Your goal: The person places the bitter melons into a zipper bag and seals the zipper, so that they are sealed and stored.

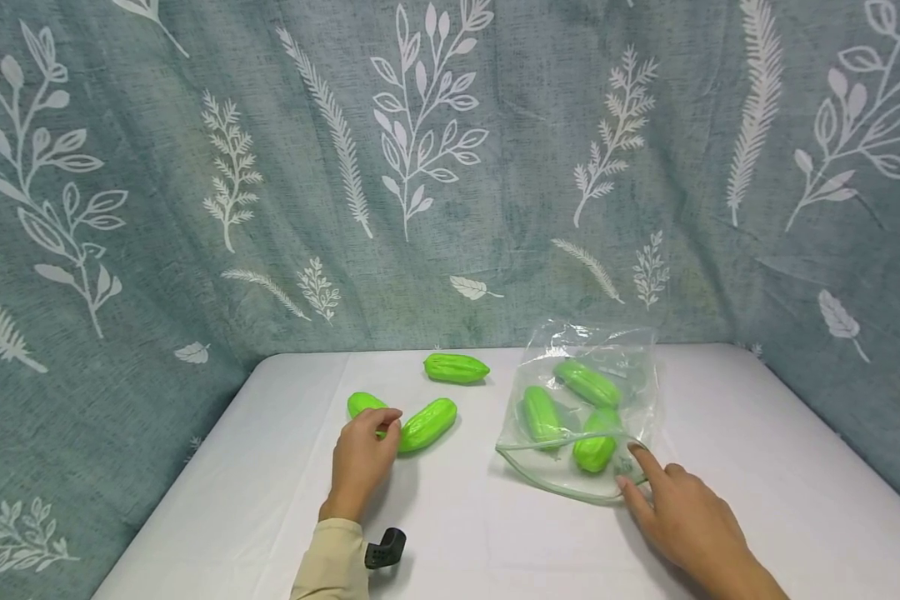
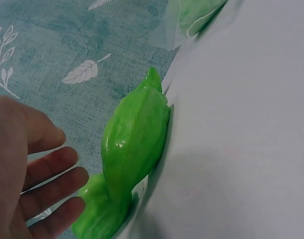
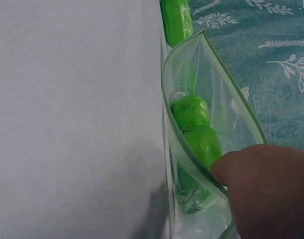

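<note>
My left hand [image 1: 363,458] hovers by two glossy green cucumber-like vegetables. Part of the left one [image 1: 365,403] hides behind the hand; the right one [image 1: 427,425] lies slanted beside the fingertips. In the left wrist view, the loosely bent fingers [image 2: 54,172] hold nothing, with a ridged, pointed green vegetable [image 2: 137,139] beyond them. A clear zip bag [image 1: 521,475] with a pale green rim lies at right, holding three similar vegetables [image 1: 543,417]. At its mouth, my right hand [image 1: 690,517] holds the rim between spread thumb and index finger; the mouth gapes.
Another green vegetable [image 1: 456,368] lies near the back edge of the white table [image 1: 450,533]. Behind and along the sides hangs a teal leaf-patterned cloth [image 1: 495,275]. A black wrist device [image 1: 386,550] juts from the left sleeve.
</note>
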`<control>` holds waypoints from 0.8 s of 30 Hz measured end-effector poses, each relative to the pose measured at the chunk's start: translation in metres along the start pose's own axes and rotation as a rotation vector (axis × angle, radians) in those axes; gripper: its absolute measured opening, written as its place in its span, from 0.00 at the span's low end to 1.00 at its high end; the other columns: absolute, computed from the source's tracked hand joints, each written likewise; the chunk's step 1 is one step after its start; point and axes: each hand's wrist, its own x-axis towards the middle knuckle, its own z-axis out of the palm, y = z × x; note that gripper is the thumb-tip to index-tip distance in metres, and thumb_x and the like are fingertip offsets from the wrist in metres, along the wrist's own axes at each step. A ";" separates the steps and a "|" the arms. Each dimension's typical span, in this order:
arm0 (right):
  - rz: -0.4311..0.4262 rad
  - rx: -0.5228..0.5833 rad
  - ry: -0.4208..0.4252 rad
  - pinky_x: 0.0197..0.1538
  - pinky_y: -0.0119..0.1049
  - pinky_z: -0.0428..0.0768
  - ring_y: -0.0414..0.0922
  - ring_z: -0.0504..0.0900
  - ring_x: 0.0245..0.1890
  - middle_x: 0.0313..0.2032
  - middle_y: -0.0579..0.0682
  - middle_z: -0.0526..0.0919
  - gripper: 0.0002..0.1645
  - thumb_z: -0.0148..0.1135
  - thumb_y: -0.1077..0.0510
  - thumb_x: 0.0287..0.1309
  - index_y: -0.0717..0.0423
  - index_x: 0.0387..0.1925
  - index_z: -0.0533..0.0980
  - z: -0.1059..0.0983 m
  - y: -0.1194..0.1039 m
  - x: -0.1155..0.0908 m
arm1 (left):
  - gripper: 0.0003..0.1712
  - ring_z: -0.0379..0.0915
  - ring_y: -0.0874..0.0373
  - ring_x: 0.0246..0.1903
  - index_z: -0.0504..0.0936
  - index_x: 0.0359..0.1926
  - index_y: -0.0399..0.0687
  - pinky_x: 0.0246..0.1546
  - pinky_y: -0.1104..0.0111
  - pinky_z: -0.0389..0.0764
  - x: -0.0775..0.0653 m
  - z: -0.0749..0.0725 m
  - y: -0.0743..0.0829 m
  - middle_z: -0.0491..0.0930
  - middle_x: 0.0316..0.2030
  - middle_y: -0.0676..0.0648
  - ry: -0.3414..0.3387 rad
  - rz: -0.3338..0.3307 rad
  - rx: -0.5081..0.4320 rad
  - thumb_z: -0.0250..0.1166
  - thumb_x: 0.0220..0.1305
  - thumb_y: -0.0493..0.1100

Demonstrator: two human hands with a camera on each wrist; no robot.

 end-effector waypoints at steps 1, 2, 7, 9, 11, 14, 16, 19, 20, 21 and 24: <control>0.003 -0.001 -0.001 0.19 0.47 0.72 0.48 0.75 0.24 0.29 0.54 0.76 0.35 0.56 0.38 0.69 0.55 0.67 0.69 0.000 0.000 0.000 | 0.09 0.81 0.57 0.37 0.89 0.42 0.49 0.40 0.57 0.79 0.000 0.000 0.000 0.84 0.36 0.53 -0.003 -0.004 0.002 0.64 0.64 0.41; 0.005 0.000 -0.003 0.19 0.46 0.72 0.48 0.75 0.23 0.29 0.54 0.76 0.35 0.57 0.39 0.68 0.55 0.67 0.69 0.000 0.000 0.000 | 0.10 0.81 0.57 0.37 0.89 0.42 0.49 0.40 0.57 0.80 0.000 0.000 -0.001 0.84 0.36 0.52 -0.006 -0.008 0.003 0.64 0.65 0.41; 0.010 0.024 -0.028 0.21 0.46 0.73 0.46 0.74 0.23 0.30 0.53 0.76 0.36 0.58 0.39 0.68 0.56 0.68 0.68 0.001 0.002 0.003 | 0.10 0.81 0.55 0.40 0.89 0.43 0.48 0.42 0.55 0.80 -0.001 -0.001 -0.003 0.84 0.38 0.51 -0.025 -0.033 0.014 0.64 0.65 0.41; 0.011 0.034 -0.043 0.23 0.47 0.74 0.46 0.74 0.24 0.30 0.51 0.76 0.37 0.58 0.39 0.68 0.56 0.69 0.68 0.002 0.002 0.004 | 0.10 0.80 0.54 0.41 0.89 0.44 0.48 0.42 0.55 0.79 -0.001 -0.001 -0.004 0.84 0.39 0.51 -0.032 -0.039 0.023 0.65 0.65 0.42; 0.010 0.049 -0.053 0.25 0.46 0.74 0.44 0.72 0.25 0.29 0.48 0.74 0.37 0.59 0.40 0.68 0.56 0.69 0.67 0.003 0.002 0.005 | 0.10 0.80 0.53 0.41 0.89 0.44 0.48 0.42 0.54 0.79 -0.002 0.000 -0.004 0.83 0.39 0.50 -0.037 -0.038 0.031 0.66 0.64 0.42; 0.003 0.070 -0.052 0.26 0.43 0.72 0.42 0.69 0.25 0.26 0.44 0.71 0.37 0.59 0.40 0.68 0.55 0.70 0.66 0.005 0.003 0.005 | 0.11 0.80 0.53 0.41 0.89 0.45 0.49 0.42 0.54 0.79 -0.002 0.001 -0.005 0.82 0.38 0.50 -0.044 -0.026 0.042 0.67 0.63 0.43; -0.004 0.081 -0.049 0.26 0.42 0.71 0.41 0.69 0.25 0.26 0.43 0.70 0.37 0.59 0.40 0.68 0.55 0.70 0.66 0.006 0.003 0.005 | 0.11 0.79 0.54 0.40 0.89 0.45 0.48 0.41 0.55 0.79 -0.003 0.001 -0.004 0.82 0.38 0.50 -0.049 -0.014 0.049 0.68 0.63 0.43; -0.012 0.086 -0.039 0.27 0.41 0.71 0.41 0.69 0.25 0.26 0.42 0.70 0.37 0.59 0.40 0.68 0.55 0.70 0.66 0.007 0.003 0.005 | 0.12 0.78 0.55 0.39 0.89 0.46 0.49 0.40 0.56 0.79 -0.003 0.003 -0.003 0.82 0.37 0.50 -0.059 0.000 0.064 0.69 0.62 0.43; -0.012 0.085 -0.040 0.27 0.41 0.71 0.41 0.69 0.25 0.26 0.42 0.70 0.38 0.59 0.39 0.68 0.55 0.70 0.66 0.007 0.003 0.005 | 0.12 0.78 0.55 0.38 0.89 0.46 0.49 0.39 0.56 0.79 -0.003 0.003 -0.002 0.82 0.37 0.50 -0.062 0.004 0.070 0.69 0.62 0.43; -0.012 0.085 -0.042 0.27 0.41 0.71 0.40 0.69 0.25 0.26 0.42 0.70 0.38 0.59 0.39 0.68 0.55 0.70 0.66 0.007 0.003 0.005 | 0.13 0.78 0.55 0.38 0.89 0.46 0.49 0.39 0.56 0.79 -0.004 0.004 -0.002 0.82 0.37 0.49 -0.066 0.010 0.078 0.69 0.61 0.43; -0.011 0.077 -0.040 0.27 0.41 0.72 0.40 0.69 0.25 0.26 0.42 0.70 0.37 0.60 0.41 0.67 0.55 0.70 0.66 0.007 0.004 0.005 | 0.14 0.79 0.54 0.40 0.89 0.48 0.49 0.40 0.55 0.80 -0.005 0.007 -0.002 0.82 0.39 0.49 -0.077 0.024 0.105 0.70 0.61 0.43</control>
